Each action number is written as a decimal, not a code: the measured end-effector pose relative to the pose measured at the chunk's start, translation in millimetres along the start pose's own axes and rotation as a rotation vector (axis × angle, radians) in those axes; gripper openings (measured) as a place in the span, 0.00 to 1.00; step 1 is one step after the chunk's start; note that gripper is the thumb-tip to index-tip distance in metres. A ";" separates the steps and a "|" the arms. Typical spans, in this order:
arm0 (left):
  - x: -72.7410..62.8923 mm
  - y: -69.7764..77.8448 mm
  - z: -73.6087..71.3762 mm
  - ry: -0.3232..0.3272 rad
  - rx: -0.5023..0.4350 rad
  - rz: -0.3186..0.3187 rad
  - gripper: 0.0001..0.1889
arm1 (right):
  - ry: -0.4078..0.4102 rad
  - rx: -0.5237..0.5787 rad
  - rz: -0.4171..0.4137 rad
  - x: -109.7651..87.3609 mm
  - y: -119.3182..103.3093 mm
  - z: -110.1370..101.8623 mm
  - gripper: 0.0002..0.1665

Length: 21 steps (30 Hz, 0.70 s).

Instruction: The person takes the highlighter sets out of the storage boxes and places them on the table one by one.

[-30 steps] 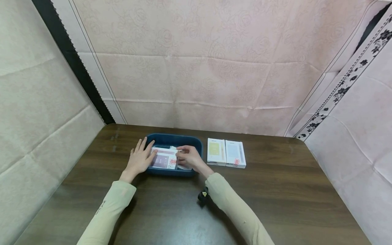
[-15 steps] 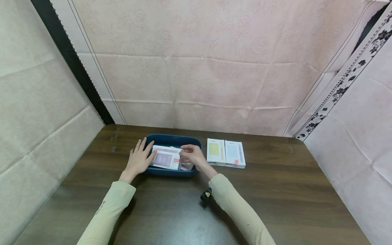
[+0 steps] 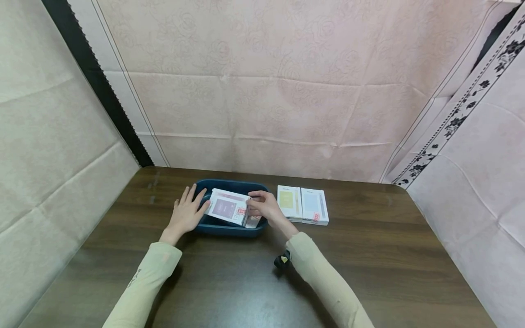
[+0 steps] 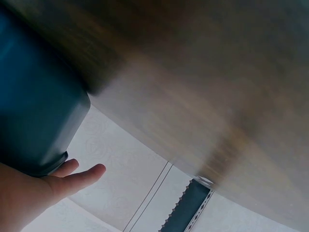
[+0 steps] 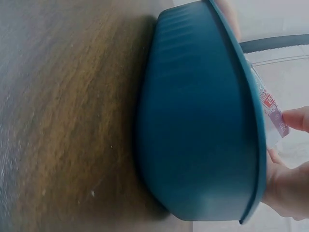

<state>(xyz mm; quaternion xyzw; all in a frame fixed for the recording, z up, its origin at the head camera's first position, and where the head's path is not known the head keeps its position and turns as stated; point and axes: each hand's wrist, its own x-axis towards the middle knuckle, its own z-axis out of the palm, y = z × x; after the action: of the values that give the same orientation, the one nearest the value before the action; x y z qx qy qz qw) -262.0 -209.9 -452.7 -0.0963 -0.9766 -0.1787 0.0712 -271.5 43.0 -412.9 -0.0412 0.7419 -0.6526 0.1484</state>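
A white box with a purple square and a red mark is tilted in the blue plastic bin, its right end raised. My right hand pinches that end between thumb and fingers. In the right wrist view, the fingertips meet the box's purple edge above the bin's rim. My left hand rests at the bin's left rim with fingers spread, its thumb reaching toward the box's left end. The left wrist view shows this hand against the bin's outer wall.
To the bin's right, a white box with a yellow-green panel lies beside a white box with a pale blue panel. All stand on a dark wooden table. Patterned pale cloth hangs behind the table's far edge.
My right hand has moved rightward, drawing the box's right end along and up, so the box now sits more tilted. The left hand has stayed at the rim.
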 end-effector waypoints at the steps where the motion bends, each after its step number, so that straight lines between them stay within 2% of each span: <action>1: 0.1 0.1 -0.2 0.000 0.002 0.001 0.31 | 0.001 -0.006 -0.007 -0.7 -0.3 -1.3 0.24; 6: 0.4 0.1 -1.0 -0.009 0.009 0.000 0.32 | 0.013 -0.014 -0.027 -4.0 -1.2 -7.0 0.23; 10: 0.7 -0.4 -1.3 -0.016 0.007 -0.002 0.32 | 0.023 0.014 -0.016 -2.9 1.6 -11.0 0.23; 21: 1.6 -1.7 0.0 -0.034 0.013 0.013 0.31 | 0.025 0.051 0.011 -15.0 -6.8 -21.8 0.23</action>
<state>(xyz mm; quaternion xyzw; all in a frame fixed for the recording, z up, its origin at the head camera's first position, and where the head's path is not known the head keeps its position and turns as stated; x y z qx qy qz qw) -264.0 -211.2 -452.9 -0.1051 -0.9782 -0.1700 0.0562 -264.1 66.7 -401.4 -0.0251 0.7269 -0.6711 0.1435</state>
